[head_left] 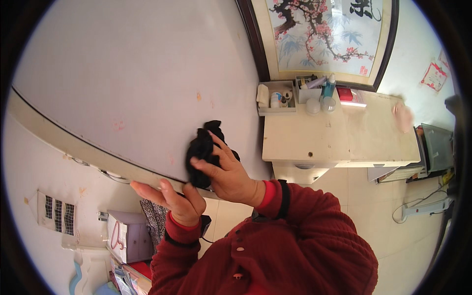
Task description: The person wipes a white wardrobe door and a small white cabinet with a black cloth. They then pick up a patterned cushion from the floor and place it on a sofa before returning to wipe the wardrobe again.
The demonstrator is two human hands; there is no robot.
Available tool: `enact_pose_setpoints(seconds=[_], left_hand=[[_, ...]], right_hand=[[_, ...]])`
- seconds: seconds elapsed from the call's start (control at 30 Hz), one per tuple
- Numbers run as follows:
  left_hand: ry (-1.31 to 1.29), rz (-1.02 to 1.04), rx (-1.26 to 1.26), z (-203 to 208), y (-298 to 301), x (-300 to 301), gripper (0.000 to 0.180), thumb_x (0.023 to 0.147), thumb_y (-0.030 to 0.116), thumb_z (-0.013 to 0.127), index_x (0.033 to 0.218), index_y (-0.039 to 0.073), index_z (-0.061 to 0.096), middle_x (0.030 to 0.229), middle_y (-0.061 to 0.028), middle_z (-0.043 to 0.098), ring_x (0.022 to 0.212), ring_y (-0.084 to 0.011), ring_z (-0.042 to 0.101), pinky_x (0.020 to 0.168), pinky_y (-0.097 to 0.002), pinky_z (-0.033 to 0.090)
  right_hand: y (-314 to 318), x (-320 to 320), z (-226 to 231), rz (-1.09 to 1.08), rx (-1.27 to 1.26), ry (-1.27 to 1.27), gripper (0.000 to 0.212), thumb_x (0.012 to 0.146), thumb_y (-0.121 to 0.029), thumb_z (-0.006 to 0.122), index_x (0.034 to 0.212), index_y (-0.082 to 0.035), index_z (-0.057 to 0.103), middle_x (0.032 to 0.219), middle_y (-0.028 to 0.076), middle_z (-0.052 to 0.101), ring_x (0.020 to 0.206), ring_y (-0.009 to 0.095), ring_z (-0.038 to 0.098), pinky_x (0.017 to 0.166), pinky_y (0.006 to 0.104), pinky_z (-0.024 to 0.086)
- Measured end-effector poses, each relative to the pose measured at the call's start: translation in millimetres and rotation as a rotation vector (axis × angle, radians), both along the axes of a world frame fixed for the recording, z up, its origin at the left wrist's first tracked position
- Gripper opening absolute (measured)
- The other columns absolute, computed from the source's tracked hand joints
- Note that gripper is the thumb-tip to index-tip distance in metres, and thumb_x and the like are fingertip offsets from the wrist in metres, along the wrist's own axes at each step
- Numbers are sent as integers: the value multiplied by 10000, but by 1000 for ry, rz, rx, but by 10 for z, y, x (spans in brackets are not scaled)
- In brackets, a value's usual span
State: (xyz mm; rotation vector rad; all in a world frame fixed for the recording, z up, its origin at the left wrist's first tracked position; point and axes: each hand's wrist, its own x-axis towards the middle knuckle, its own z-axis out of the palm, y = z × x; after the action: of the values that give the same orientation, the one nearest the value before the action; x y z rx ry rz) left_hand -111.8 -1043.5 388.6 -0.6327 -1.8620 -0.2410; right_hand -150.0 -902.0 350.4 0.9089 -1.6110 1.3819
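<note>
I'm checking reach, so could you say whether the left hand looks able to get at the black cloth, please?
Probably yes: the left hand is open close beside the black cloth; nothing shows between them, though the right hand covers part.

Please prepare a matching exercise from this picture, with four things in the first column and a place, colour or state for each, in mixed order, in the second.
Things:
1. black cloth
2. small red box
3. framed painting
4. sleeves

Descriptions:
A. dark red, with a black band around each
B. among the things on the cream cabinet
C. bunched up under the right hand
D. pink blossoms inside a dark border

Right pairs: 1-C, 2-B, 3-D, 4-A
</note>
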Motion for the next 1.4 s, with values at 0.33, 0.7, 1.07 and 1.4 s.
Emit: enact_pose_setpoints(seconds=[0.33, 0.7, 1.07, 1.4], left_hand=[[85, 43, 78, -160, 16, -84, 569, 939, 166, 389, 1465, 47, 205, 1519, -272, -75, 1399, -475, 13, 1094, -593, 161], [157, 110, 104, -136, 125, -133, 550, 916, 155, 351, 1454, 86, 257, 1531, -241, -39, 1387, -495, 56, 1052, -661, 191], [-30, 28, 96, -144, 14, 3, 736, 806, -61, 377, 1481, 164, 188, 1467, -357, -159, 1370, -543, -62, 1045, -657, 104], [122, -40, 1, -93, -48, -99, 685, 808, 57, 436, 1457, 93, 220, 1505, -302, 114, 1376, -526, 84, 1054, -675, 43]], right_hand=[[512, -1440, 704, -173, -22, 94, 612, 722, 64, 498, 1313, -91, 497, 1268, 294, 430, 1181, 452, 428, 1033, 430, 366], [1071, -3181, 62, -409, -148, -425, 441, 875, -76, 433, 1314, -30, 439, 1148, 302, 496, 1034, 470, 497, 902, 447, 419], [720, -2235, -195, -315, -158, -528, 483, 867, -72, 419, 1341, 22, 399, 1193, 325, 469, 1050, 456, 491, 901, 432, 409], [25, -92, 213, -94, -6, 38, 589, 691, 118, 490, 1254, -47, 542, 1235, 235, 474, 1180, 407, 450, 1069, 538, 300]])
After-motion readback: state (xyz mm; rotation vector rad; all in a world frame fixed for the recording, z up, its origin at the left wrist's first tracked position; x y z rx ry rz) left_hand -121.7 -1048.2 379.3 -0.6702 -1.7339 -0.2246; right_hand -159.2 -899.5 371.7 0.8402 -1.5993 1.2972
